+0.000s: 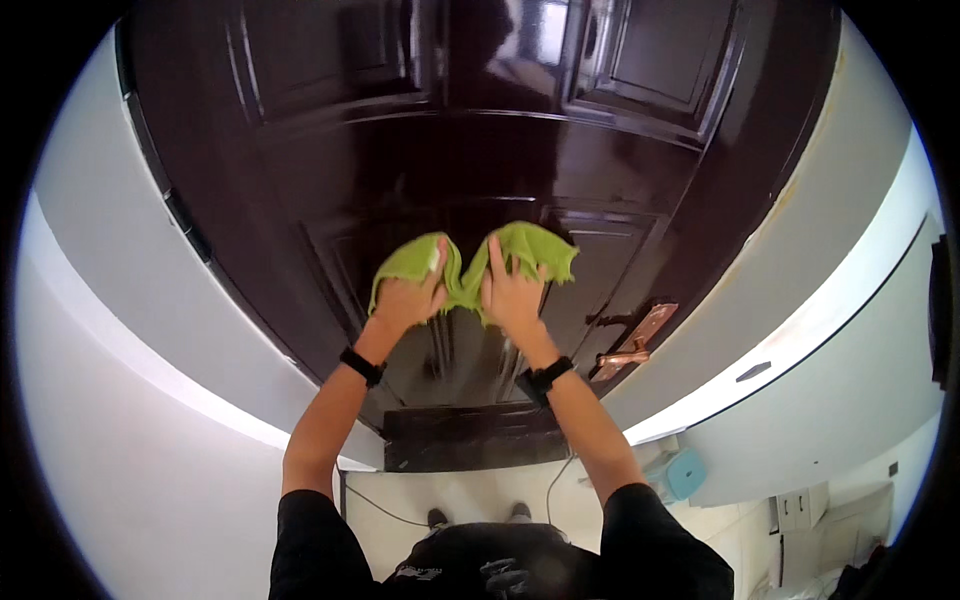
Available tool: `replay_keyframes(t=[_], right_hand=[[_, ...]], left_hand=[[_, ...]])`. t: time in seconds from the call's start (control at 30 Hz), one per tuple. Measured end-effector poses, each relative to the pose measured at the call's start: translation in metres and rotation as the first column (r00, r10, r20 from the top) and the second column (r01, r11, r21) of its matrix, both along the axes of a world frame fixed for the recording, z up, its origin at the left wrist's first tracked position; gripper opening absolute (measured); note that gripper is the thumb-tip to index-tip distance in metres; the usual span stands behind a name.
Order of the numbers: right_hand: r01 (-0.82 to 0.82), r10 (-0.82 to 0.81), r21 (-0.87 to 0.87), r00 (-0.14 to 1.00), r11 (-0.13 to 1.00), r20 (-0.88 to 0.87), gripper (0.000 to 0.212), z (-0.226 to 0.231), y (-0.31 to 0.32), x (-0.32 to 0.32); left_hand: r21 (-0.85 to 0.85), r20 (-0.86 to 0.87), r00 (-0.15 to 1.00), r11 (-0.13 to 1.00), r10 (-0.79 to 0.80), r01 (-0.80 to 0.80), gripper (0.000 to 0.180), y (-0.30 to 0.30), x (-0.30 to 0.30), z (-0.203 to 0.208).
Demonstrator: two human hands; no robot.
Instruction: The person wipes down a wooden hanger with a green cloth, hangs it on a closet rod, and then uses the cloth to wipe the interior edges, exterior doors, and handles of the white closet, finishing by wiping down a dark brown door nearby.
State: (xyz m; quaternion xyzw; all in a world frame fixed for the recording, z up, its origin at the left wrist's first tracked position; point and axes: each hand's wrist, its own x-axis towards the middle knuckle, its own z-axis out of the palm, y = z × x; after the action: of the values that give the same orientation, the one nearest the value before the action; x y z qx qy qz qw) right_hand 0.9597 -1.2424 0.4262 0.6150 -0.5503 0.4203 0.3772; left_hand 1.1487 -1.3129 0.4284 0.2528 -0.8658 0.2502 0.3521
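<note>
A bright green cloth (540, 248) is spread in two lobes against a glossy dark brown panelled door (480, 155), with a narrower green stretch between them. On the cloth's left part lies my left hand (405, 298), its fingers gripping and pressing the fabric. My right hand (514, 300) holds the right part, index finger pointing up the door and the other fingers bent over the cloth. Both arms reach forward, a black band on each wrist. The undersides of the fingers and the palms are hidden.
A copper-coloured door handle (628, 357) sits right of my right hand. Pale walls (230, 310) flank the door, and a dark threshold (475, 440) runs below it. Thin cables (385, 508) cross the floor near my feet. A light blue stool (684, 473) stands at lower right.
</note>
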Motion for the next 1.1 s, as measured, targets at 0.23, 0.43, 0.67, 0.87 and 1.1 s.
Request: replay_keyframes(t=[0.23,0.43,0.67,0.87,1.1], right_hand=[[0.011,-0.009,-0.199,1.0,0.98,0.013,0.057,0.107,-0.031,0.076],[-0.079,0.082,-0.229,0.997,0.97,0.003,0.059,0.141,-0.046,0.144],[-0.047,0.028,-0.153,0.992,0.987,-0.126,0.057,0.078,-0.059,0.194],[-0.069,0.118,0.156,0.936,0.985,-0.332,0.056,-0.016,-0.056,0.209],[-0.214,0.277,0.297,0.942,0.931,-0.189,0.041,-0.075,-0.06,0.192]], left_hand=[[-0.266,-0.252,0.957,0.941,0.142,-0.21,0.08,-0.019,0.07,0.109],[-0.271,-0.362,0.928,0.943,0.084,-0.191,0.073,-0.035,0.131,0.137],[-0.062,-0.312,0.887,0.925,0.339,-0.375,0.077,-0.056,0.195,0.033],[0.011,-0.229,0.911,0.937,0.342,-0.349,0.063,-0.054,0.217,-0.057],[0.165,-0.063,0.946,0.938,0.319,-0.305,0.08,-0.026,0.215,-0.072]])
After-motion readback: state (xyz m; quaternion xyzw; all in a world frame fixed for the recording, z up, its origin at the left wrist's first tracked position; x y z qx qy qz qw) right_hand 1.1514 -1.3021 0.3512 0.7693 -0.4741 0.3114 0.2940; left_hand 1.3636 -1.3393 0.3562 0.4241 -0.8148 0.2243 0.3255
